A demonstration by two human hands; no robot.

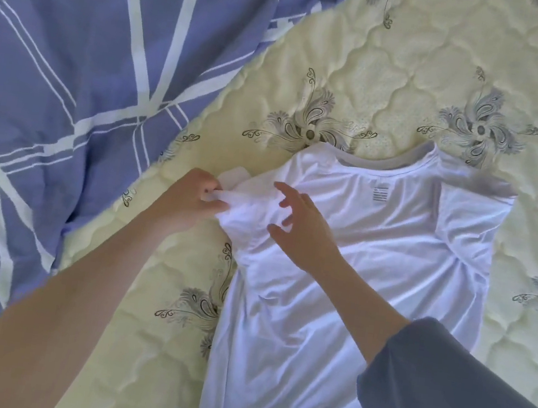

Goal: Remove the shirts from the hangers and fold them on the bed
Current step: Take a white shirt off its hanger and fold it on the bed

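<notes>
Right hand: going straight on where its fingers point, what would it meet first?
Likely the bunched sleeve of the white shirt, just ahead of the right hand, pinched by the left hand; depth is unclear.

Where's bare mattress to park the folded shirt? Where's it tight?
Biggest free patch: quilted mattress beyond the collar of the white T-shirt, bordered by the blue duvet. A narrower strip runs along the shirt's side away from the duvet. Crowded: the sleeve nearest the duvet, where the left hand pinches fabric and the right hand hovers open beside it.
</notes>
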